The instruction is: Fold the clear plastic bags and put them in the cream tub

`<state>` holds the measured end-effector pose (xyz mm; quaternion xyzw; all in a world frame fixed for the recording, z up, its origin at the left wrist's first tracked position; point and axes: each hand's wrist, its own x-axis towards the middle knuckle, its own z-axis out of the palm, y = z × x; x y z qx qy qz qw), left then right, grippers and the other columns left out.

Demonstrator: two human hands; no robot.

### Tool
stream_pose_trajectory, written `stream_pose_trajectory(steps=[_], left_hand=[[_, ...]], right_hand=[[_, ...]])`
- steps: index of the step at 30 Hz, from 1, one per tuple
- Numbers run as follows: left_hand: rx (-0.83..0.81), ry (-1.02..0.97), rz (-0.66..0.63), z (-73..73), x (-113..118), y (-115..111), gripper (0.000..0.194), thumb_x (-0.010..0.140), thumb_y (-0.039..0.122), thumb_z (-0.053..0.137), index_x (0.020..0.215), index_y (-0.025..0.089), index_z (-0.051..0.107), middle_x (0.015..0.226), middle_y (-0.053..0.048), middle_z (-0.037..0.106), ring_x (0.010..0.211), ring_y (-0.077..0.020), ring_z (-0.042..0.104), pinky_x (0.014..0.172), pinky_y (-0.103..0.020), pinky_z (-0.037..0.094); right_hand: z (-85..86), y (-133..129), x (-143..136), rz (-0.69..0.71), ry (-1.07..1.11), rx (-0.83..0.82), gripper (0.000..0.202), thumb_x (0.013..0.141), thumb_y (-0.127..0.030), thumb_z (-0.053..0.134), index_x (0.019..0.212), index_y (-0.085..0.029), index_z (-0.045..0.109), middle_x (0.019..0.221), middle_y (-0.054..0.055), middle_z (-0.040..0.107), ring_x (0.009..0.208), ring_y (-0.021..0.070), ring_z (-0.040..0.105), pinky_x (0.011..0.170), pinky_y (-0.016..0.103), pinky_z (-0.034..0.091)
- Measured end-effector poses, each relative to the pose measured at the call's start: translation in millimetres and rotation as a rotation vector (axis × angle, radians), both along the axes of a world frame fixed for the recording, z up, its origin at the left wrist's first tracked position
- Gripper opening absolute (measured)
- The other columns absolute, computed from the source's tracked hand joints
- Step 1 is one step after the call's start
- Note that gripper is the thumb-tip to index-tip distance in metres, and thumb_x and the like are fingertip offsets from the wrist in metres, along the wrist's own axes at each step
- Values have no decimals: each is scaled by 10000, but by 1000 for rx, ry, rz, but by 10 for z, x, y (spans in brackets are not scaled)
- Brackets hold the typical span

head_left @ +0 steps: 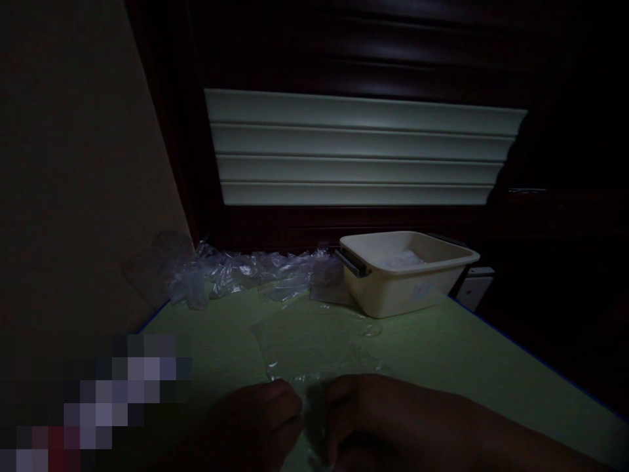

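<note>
In the dim light we see our left hand [278, 419] and right hand [366, 419] side by side, fingers bent inward at the near edge of a clear plastic sheet [309, 334], which lies on the green counter [472, 373] just ahead of them; we cannot tell how firmly either grips it. Beyond our right hand sits a cream bin [393, 298], its label [421, 290] too faint to read. Farther right, a pale device [476, 288] shows what looks like an Apple logo. Crumpled plastic [240, 272] lies beyond our left hand.
</note>
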<state>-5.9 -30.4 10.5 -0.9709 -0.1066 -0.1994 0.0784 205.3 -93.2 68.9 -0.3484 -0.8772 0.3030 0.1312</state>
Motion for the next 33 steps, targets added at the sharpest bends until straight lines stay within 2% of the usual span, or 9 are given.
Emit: stream_pose_trajectory(steps=[3,6,8,12,15,20,24,28,33], left_hand=[[-116,-18,-17,95,3,-64,235,638,-36,527,723,183,533,679,36,578,627,-122,520,508,-188,380],[-209,-44,74,181,4,-138,268,653,-42,589,804,180,573,773,21,607,701,-139,532,574,-190,406],[-252,-50,65,204,3,-159,276,665,-26,646,834,184,585,825,20,617,748,-143,535,620,-196,418],[-241,-53,40,149,6,-111,254,668,-20,704,765,180,581,771,32,609,742,-144,524,622,-204,408],[-196,-45,45,80,6,-59,239,668,-3,719,693,176,562,707,40,591,699,-143,513,591,-210,395],[-231,-23,70,103,-5,-73,165,734,57,699,789,184,608,782,24,614,744,-145,528,641,-218,412],[-262,-15,78,218,-10,-118,100,796,102,650,773,189,604,797,11,616,773,-152,534,677,-230,424],[-277,-58,67,262,-14,-135,104,783,98,651,759,187,604,809,8,619,781,-150,538,669,-225,426],[-233,-99,63,231,-3,-140,156,749,25,620,721,173,580,760,18,609,737,-134,547,659,-217,428]], right_hand=[[-5,15,6,-44,63,-40,143,793,-57,578,877,-135,664,894,37,632,849,133,586,771,200,445],[11,15,3,-99,164,-131,107,793,-76,561,840,-130,639,837,20,603,758,115,551,698,201,444],[19,6,-4,-121,223,-212,80,796,-99,560,824,-132,626,786,-2,568,687,98,509,637,192,428],[35,-16,-11,-128,255,-303,71,809,-127,559,839,-131,623,761,-12,536,663,90,486,613,191,414],[59,-18,4,-173,253,-326,115,786,-192,632,890,-144,625,781,-9,553,682,101,505,612,193,424],[42,8,41,-131,175,-208,411,612,-152,769,994,-140,618,982,30,613,872,151,554,759,223,440],[-13,15,24,-104,54,-96,519,592,-109,754,1085,-152,599,1085,62,622,960,190,565,815,259,428],[-12,-3,-37,-129,-43,3,459,634,-117,745,1070,-161,607,1067,75,628,958,195,571,805,264,426],[-12,-20,-96,-251,-75,61,211,752,-204,666,946,-148,605,918,80,643,813,189,586,698,261,434]])
